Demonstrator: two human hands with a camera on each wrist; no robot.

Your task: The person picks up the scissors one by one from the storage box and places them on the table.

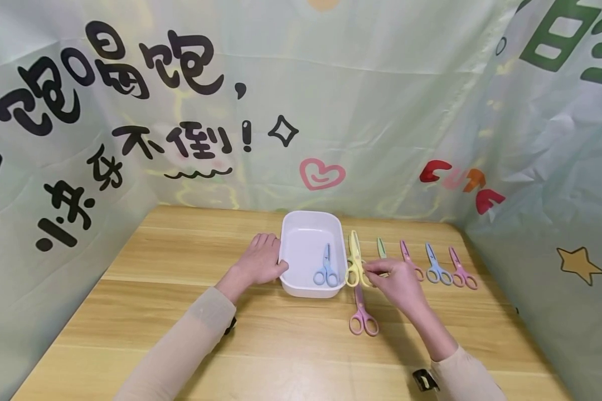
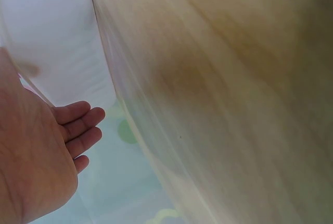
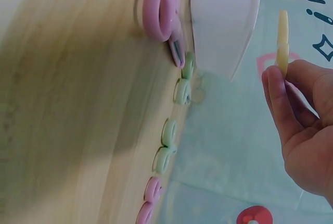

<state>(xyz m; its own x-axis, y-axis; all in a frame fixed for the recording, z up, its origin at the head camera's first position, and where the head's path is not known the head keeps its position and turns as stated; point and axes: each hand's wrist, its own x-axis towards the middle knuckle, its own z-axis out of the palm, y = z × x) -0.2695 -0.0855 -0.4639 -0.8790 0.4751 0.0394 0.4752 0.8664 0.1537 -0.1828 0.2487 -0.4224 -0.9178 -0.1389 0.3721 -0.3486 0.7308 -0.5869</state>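
Note:
A white plastic box stands on the table with blue-handled scissors inside. My left hand lies against its left side, the thumb at the rim; in the left wrist view the fingers are loosely extended beside the box wall. My right hand pinches yellow scissors by a handle loop, blades pointing away, raised beside the box's right rim. In the right wrist view the yellow scissors show edge-on between thumb and fingers. Pink scissors lie below them on the table.
Right of the box, a row holds partly hidden green scissors, pink scissors, blue scissors and more pink scissors. Another green pair is largely covered in the head view. A printed cloth hangs around the table.

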